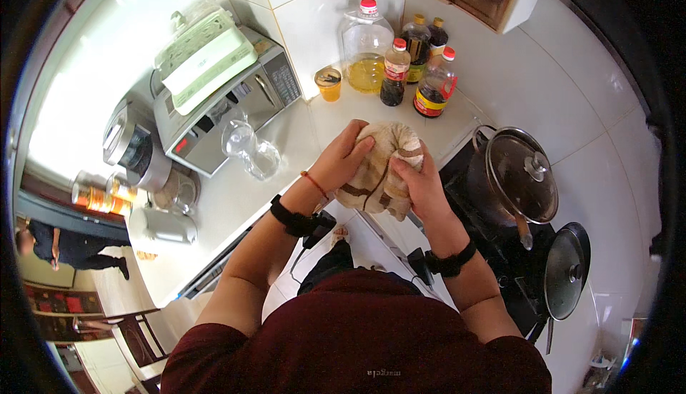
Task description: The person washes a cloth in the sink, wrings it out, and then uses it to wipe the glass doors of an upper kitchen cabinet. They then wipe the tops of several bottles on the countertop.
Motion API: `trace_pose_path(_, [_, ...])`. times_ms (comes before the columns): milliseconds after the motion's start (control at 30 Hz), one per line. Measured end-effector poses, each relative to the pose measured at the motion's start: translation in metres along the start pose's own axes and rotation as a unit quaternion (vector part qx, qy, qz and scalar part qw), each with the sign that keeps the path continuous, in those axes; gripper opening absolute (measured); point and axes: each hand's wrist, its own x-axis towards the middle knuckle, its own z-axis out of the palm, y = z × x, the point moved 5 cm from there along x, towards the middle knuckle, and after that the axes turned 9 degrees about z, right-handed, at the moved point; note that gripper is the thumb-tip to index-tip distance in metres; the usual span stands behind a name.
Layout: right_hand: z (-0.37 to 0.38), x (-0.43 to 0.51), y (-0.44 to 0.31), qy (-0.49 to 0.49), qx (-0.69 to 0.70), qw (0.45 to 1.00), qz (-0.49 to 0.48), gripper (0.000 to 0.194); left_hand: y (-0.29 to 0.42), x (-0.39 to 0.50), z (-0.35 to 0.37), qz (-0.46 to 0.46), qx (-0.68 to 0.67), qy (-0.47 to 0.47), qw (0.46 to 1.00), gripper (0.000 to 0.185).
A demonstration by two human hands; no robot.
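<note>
A bunched cream cloth with brown stripes [375, 174] is held up in front of me, above the corner where the counter meets the stove. On its left side, my left hand [343, 152] grips it with the thumb on top. My right hand [418, 179] grips the opposite side, its thumb pressed into the folds. Whether anything is wrapped inside the cloth cannot be seen. Beyond it on the white counter [321, 126] stand a large oil bottle with a red cap [367, 51] and several dark sauce bottles, among them a red-handled one [434, 88].
At left are a microwave [225, 110] carrying pale green cartons [209, 61], a clear hourglass-shaped container [251, 150], and a white canister [163, 226]. On the black stove at right sit a lidded pot [514, 174] and a lidded pan [565, 273]. A person [64, 246] stands far left.
</note>
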Motion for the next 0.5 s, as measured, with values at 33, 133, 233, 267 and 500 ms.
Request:
trace_pose_path(33, [0.004, 0.012, 0.002, 0.017, 0.005, 1.0, 0.006, 0.041, -0.012, 0.01, -0.01, -0.005, 0.007, -0.017, 1.0, 0.036])
trace_pose_path(133, [0.019, 0.038, 0.006, 0.059, 0.014, 0.998, 0.02, 0.041, -0.045, 0.038, -0.036, -0.001, 0.007, -0.049, 0.999, 0.039])
trace_pose_path(233, [0.033, 0.059, 0.006, 0.086, -0.001, 0.996, 0.006, 0.039, -0.081, 0.059, -0.058, -0.007, 0.008, -0.056, 0.998, 0.044])
trace_pose_path(267, [0.036, 0.064, 0.006, 0.085, -0.002, 0.996, 0.001, 0.038, -0.094, 0.067, -0.065, -0.009, 0.017, -0.054, 0.998, 0.046])
trace_pose_path(500, [0.034, 0.089, 0.003, 0.135, -0.037, 0.99, 0.001, 0.041, -0.18, 0.134, -0.11, -0.006, 0.392, 0.059, 0.918, 0.084])
